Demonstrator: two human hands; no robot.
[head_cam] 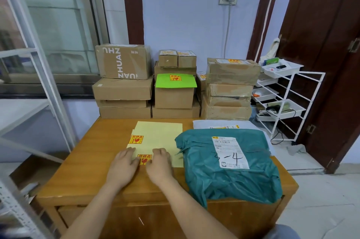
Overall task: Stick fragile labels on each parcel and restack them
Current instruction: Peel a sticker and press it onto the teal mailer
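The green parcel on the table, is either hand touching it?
Apart. The head view shows bare sheet and table between the right hand and the green parcel; the left hand is farther away.

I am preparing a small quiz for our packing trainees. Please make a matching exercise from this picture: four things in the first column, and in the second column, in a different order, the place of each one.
Things
1. teal parcel
2. green sheet
3. box printed ZHUAN
4. near fragile label

Places
A. top of the left stack of boxes
B. between the left hand and the right hand
C. right part of the table
D. on a box in the middle stack

Pairs: 1-C, 2-D, 3-A, 4-B
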